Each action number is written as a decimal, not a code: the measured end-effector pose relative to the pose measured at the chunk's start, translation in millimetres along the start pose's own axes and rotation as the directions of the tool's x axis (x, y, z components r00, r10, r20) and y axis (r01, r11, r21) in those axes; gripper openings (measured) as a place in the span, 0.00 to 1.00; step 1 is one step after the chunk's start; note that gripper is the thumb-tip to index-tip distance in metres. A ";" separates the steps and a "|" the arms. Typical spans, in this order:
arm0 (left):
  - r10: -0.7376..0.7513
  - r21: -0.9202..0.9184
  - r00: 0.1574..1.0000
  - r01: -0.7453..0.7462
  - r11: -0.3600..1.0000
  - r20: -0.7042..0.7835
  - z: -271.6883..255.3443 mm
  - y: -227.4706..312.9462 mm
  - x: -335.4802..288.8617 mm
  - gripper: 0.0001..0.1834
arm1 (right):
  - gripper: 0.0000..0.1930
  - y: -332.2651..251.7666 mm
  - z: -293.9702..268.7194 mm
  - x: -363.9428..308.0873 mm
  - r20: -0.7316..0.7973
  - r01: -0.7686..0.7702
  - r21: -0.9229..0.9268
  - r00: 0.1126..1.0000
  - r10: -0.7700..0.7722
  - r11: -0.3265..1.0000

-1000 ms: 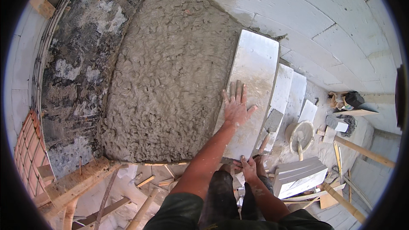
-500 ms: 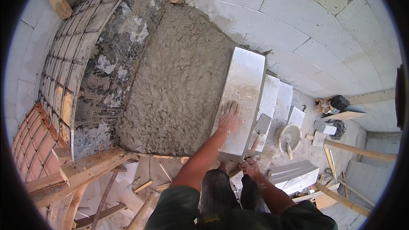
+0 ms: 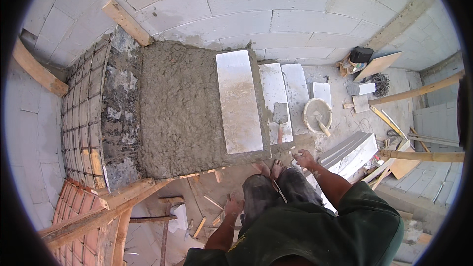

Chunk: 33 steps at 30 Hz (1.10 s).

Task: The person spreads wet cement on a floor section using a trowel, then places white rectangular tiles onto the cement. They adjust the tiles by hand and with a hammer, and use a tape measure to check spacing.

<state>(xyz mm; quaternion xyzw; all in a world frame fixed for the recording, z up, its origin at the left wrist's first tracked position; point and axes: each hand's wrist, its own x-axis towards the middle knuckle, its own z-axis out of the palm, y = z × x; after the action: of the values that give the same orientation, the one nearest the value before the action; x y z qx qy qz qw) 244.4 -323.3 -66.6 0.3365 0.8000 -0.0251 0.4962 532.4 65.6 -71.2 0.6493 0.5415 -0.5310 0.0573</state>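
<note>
A long white block (image 3: 240,101) lies flat on the grey bed of wet mortar (image 3: 177,103), with brownish smears on its top. My left hand (image 3: 234,204) hangs beside my left knee, fingers loosely apart and nothing in it. In front of my right knee is my right hand (image 3: 304,159), its fingers bent but apart, with no object visible in it. A trowel (image 3: 280,113) with mortar on its blade rests on the white step (image 3: 276,93) just right of the block. Farther right stands a round bucket (image 3: 317,115) with a handled tool in it.
Another white step (image 3: 297,93) goes down to the right. Stacked white slabs (image 3: 347,155) stand near my right arm. Timber beams (image 3: 123,197) edge the mortar at front left, beside a rebar mesh (image 3: 84,113). A light block wall (image 3: 236,10) runs along the back.
My left hand has come off the white block and dropped to beside my left knee. My right hand has moved out to the right. The view has swung, and the trowel still lies on the step.
</note>
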 end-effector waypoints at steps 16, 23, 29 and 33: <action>0.073 -0.387 0.920 -0.233 0.892 -0.386 -88.7 174.1 -33.9 0.47 | 0.28 138.5 -73.8 -50.1 0.011 -0.120 0.213 0.993 0.121 0.969; 0.027 -0.276 0.965 -0.101 0.956 -0.261 -16.2 84.1 -11.6 0.48 | 0.16 140.6 -69.7 -76.4 -0.062 -0.156 0.263 0.982 0.178 0.952; 0.039 -0.414 0.983 -0.112 0.903 -0.180 -29.8 9.0 -25.1 0.47 | 0.19 95.9 -24.0 -83.8 -0.020 -0.110 0.310 0.992 0.122 0.945; -0.037 -0.455 0.964 -0.090 0.886 -0.263 -71.2 -14.3 -55.3 0.46 | 0.21 46.4 33.1 -92.6 -0.142 -0.090 0.168 0.983 0.114 0.982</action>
<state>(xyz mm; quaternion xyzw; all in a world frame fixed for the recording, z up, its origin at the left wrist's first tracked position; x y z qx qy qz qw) 196.6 -336.1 10.1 0.2198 0.8369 0.2185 0.4511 561.0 -34.2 -39.1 0.7172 0.4655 -0.5185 -0.0094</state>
